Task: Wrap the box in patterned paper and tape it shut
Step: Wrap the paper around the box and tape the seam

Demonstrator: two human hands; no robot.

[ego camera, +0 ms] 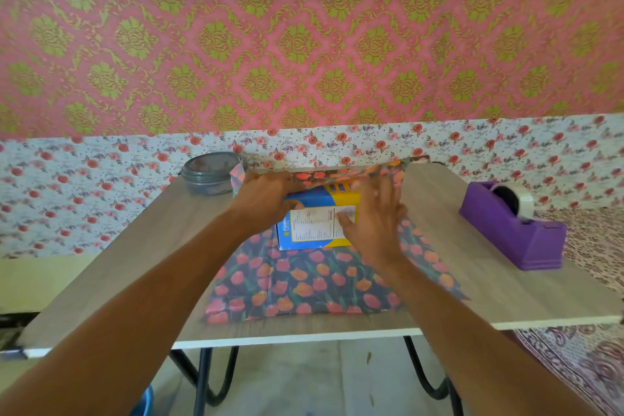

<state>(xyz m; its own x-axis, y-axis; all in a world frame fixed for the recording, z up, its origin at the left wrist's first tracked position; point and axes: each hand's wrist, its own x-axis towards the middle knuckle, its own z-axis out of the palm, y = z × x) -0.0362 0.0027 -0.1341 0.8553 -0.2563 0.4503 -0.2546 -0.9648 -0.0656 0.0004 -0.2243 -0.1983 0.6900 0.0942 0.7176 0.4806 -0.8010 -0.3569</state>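
Grey lidded tub (209, 174) at back left of wooden table (439, 280). Grips raised far flap of tulip-print paper (304, 284) with left hand (266, 196), fingers curled, thumb on blue-yellow box (314, 230). Box on the sheet, mid-table, between hands. Presses right hand (374, 223) flat on box top, fingers straight, spread, holding nothing. Purple tape dispenser (513, 230) far right, well apart.

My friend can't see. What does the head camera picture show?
A person's left hand and right hand fold tulip paper over a blue-and-yellow box on a wooden table. A purple tape dispenser waits at right.
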